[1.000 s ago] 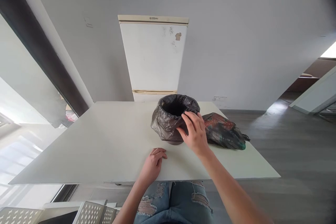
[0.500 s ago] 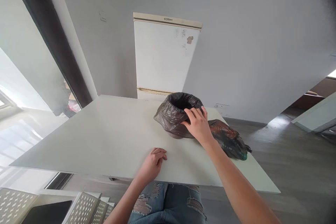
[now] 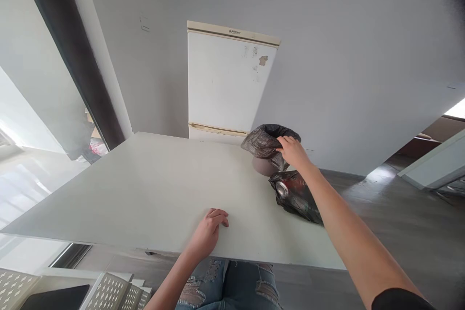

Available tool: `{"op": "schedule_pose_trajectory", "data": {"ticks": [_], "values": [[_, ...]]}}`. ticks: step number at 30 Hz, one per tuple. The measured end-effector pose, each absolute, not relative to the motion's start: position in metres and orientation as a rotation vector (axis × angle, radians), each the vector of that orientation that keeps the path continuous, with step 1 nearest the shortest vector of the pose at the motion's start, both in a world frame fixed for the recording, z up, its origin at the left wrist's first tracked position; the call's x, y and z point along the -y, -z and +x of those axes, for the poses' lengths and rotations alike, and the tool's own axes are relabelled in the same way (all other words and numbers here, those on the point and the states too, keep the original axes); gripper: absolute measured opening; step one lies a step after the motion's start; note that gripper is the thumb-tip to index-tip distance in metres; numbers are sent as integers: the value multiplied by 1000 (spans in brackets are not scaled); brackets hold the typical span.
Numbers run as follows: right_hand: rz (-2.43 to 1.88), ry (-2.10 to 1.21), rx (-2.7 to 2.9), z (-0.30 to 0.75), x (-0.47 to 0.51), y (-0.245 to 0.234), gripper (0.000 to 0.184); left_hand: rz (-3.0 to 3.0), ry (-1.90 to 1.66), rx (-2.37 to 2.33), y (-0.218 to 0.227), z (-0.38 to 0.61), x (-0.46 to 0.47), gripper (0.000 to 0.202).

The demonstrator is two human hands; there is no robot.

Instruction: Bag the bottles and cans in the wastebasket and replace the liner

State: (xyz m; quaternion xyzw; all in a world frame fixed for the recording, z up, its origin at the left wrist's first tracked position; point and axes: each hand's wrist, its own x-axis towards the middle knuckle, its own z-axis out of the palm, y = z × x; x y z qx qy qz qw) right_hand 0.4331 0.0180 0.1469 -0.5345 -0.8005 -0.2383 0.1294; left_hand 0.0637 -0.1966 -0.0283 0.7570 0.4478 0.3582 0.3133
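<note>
My right fingers (image 3: 285,142) are gripping the liner (image 3: 259,139) at one o'clock, likely steadying it. My left fingers (image 3: 219,214) are resting empty.

My right fingers (image 3: 285,143) hold a crinkled, open-mouthed black bag (image 3: 258,142) draped over a mauve bin (image 3: 263,166) on the table (image 3: 163,184).

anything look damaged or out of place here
Yes: the white fridge has a brownish patch and dark smudges near its door's upper right corner, perhaps wear or residue. On the table, the black liner sits askew over the bin, hanging lower on the right, with its rim in the right hand.
</note>
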Motion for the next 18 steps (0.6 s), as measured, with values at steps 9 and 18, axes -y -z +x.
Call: {"op": "schedule_pose_trajectory", "data": {"ticks": [9, 18], "values": [[-1654, 574, 2256, 488, -2, -150, 43, 2004, -946, -1177, 30, 62, 195, 51], [-1555, 570, 1469, 507, 98, -118, 64, 2019, -926, -1195, 29, 63, 195, 48]]}}
